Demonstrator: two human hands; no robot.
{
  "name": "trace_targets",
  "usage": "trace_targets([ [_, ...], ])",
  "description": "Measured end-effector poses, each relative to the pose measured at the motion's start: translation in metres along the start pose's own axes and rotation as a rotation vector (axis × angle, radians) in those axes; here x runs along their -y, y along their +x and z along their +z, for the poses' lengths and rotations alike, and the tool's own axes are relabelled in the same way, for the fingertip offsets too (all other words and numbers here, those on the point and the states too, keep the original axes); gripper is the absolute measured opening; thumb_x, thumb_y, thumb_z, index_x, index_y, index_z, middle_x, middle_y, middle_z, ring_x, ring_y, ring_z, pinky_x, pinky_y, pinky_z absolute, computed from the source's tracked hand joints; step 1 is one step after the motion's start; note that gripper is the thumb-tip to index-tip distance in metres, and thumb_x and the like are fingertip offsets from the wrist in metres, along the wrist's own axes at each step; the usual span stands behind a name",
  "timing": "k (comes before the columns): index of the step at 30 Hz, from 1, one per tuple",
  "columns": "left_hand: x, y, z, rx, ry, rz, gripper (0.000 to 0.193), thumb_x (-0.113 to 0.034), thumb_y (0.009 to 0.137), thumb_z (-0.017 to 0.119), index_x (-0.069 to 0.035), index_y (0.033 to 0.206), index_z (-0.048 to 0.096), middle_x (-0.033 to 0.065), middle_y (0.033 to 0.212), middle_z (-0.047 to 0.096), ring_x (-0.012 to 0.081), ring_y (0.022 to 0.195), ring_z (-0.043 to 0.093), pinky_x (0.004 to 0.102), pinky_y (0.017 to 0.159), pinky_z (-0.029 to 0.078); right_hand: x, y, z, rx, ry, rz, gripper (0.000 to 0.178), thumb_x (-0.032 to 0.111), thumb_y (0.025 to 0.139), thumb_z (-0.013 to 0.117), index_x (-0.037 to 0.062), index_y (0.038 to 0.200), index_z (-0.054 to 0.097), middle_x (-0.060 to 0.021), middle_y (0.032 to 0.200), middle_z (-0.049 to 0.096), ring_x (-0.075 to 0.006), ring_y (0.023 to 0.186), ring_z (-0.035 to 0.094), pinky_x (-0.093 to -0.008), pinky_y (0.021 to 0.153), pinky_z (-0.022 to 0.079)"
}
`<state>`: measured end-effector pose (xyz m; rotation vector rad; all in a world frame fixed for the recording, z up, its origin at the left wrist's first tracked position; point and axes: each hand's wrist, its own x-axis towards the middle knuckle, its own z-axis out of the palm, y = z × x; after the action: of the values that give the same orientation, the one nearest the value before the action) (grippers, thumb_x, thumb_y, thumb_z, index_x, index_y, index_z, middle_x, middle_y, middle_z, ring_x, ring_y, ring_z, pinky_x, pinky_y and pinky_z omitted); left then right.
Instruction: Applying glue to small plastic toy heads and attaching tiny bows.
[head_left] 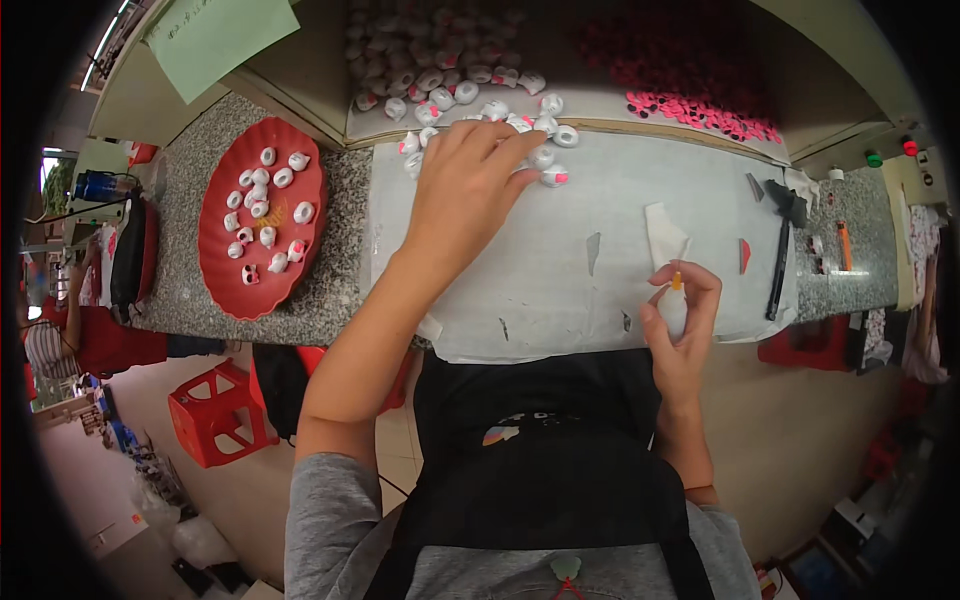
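Observation:
My left hand [470,175] reaches over the front of a heap of small white rounded pieces [466,92], several with pink patches and a hole. Its thumb and forefinger stand apart beside loose pieces, and other fingertips are hidden among them. A white piece with a pink patch [555,177] lies by the thumb. Lower right, my right hand [683,325] pinches a small orange-yellow tipped item [677,281] between thumb and forefinger; its exact kind is too small to make out. White paper [480,270] covers the worktop under both hands.
A red scalloped plate [225,255] with several white pieces stands left on the speckled counter. Pink and dark flat pieces [700,110] fill the shelf at right. A white scrap [663,235], a black pen-like tool [777,270] and an orange stick [845,246] lie to the right.

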<state>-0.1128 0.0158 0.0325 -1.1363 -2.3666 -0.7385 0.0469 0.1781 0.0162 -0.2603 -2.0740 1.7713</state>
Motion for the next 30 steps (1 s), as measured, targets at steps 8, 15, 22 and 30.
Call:
trace_targets([
  [8, -0.004, 0.014, 0.025, 0.093, 0.190, 0.043, 0.025, -0.015, 0.057, 0.064, -0.007, 0.077, 0.051, 0.0052, 0.077, 0.049, 0.0220, 0.075, 0.045, 0.0335, 0.064, 0.032, -0.021, -0.010, -0.013, 0.108, 0.101, -0.031, 0.035, -0.004, 0.065, 0.042, 0.0022, 0.097, 0.029, -0.0127, 0.097, 0.034, -0.0193, 0.093, 0.036, -0.0315, 0.089, 0.025],
  [15, 0.001, 0.007, 0.004, 0.112, 0.144, 0.172, 0.026, 0.001, 0.065, 0.056, -0.002, 0.091, 0.052, 0.0076, 0.091, 0.053, 0.0213, 0.084, 0.049, 0.0319, 0.077, 0.036, -0.010, -0.002, -0.002, 0.238, 0.166, 0.085, 0.032, 0.000, 0.071, 0.046, 0.0011, 0.100, 0.032, -0.0101, 0.101, 0.036, -0.0173, 0.098, 0.037, -0.0295, 0.090, 0.025],
  [22, -0.024, -0.040, -0.008, -0.142, -1.297, -0.734, 0.031, 0.006, 0.067, 0.055, 0.003, 0.097, 0.051, 0.0097, 0.104, 0.047, 0.0145, 0.097, 0.043, 0.0239, 0.083, 0.033, 0.006, 0.003, -0.006, 0.184, 0.426, 0.188, 0.034, 0.000, 0.074, 0.044, -0.0042, 0.108, 0.040, -0.0105, 0.101, 0.037, -0.0192, 0.084, 0.048, -0.0279, 0.063, 0.046],
  [30, -0.061, -0.079, 0.007, -0.260, -1.631, -0.794, 0.019, 0.002, 0.074, 0.049, 0.001, 0.093, 0.053, 0.0151, 0.100, 0.048, 0.0198, 0.081, 0.052, 0.0314, 0.075, 0.042, 0.021, 0.010, 0.003, -0.049, 0.697, 0.071, 0.028, 0.002, 0.065, 0.057, 0.0030, 0.086, 0.040, -0.0094, 0.088, 0.042, -0.0136, 0.065, 0.048, -0.0217, 0.056, 0.043],
])
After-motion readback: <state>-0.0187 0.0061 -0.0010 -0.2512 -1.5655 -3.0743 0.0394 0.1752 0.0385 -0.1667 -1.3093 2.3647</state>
